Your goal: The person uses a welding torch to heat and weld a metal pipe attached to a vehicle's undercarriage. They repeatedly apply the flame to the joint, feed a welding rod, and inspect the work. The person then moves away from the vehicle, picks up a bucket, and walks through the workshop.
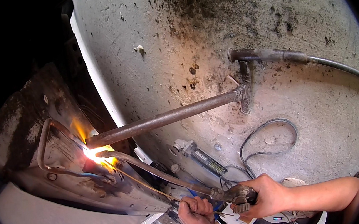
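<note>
**Torch flame on a metal panel, both hands at the handle end**

Nearest the lens, at about 6 o'clock, the left hand (197, 215) has its grip closed tight around a thin filler rod (145, 184), which runs up toward 9 o'clock to the bright spot. Just beside it, toward 5 o'clock, the right hand (267, 197) wraps its grip firmly around the valve body of a gas torch (159, 172). From there the torch's long curved neck reaches out to the flame (94, 155), which burns yellow-white against a dark, scorched metal panel (23, 128) at 9 o'clock. A bent thin tube (43, 148) lies on that panel, close to the flame. Above the torch, a rusty pipe (167, 117) slants from the flame area up toward 2 o'clock, where it joins a welded cross piece (245, 87). On the stained concrete floor (222, 20), a black cable (270, 139) loops at 4 o'clock.
</note>
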### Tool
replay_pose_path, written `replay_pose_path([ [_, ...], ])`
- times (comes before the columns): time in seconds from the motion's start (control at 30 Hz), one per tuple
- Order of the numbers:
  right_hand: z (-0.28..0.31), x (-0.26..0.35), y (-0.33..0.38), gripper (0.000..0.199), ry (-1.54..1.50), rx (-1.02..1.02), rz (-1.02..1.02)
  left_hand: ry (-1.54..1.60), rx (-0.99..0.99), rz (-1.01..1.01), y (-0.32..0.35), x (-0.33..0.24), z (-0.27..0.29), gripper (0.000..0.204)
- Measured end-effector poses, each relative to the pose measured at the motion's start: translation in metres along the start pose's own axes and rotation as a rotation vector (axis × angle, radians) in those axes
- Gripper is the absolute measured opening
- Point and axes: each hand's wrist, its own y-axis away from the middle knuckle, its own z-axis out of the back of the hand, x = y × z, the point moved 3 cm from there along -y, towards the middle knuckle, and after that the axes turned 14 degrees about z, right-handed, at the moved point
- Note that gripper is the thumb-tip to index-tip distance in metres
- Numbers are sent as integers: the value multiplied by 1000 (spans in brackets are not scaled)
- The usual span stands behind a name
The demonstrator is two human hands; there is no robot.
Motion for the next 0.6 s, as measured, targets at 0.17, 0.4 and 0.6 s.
replay_pose_path([
  [0.17,0,1,0,26,-4,-4,12,0,7,1,0,-1,1,38],
  [0.4,0,1,0,37,-24,8,5,15,45,-23,-1,-2,-1,38],
  [0.6,2,1,0,34,-1,17,-8,9,32,-23,-1,-2,-2,39],
])
